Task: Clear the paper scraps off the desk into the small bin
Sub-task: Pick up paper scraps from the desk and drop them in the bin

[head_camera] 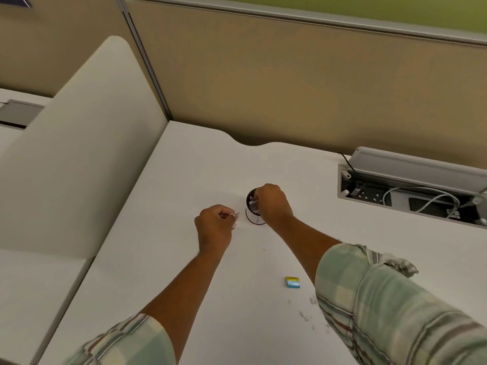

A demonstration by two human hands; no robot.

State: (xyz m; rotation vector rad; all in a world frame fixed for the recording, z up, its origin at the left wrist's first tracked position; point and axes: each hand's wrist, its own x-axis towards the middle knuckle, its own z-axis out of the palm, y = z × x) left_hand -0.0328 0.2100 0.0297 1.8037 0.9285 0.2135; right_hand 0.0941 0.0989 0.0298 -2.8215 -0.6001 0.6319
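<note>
— Where's the small bin (253, 216)?

— Mid-desk (184, 164), upright, dark inside, with pale paper scraps (252, 202) already in it.

— And the hands?

— The right hand (272, 204) is over the bin's rim, fingers curled downward; whether they pinch a scrap, I can't tell. The left hand (214, 226), just beside the bin, is closed on a small scrap (234, 215) between thumb and fingers.

— Anything else?

— A small yellow-and-blue box (292, 282) nearer the person, and tiny bits, possibly staples (307, 313), by the right sleeve (382, 299).
</note>
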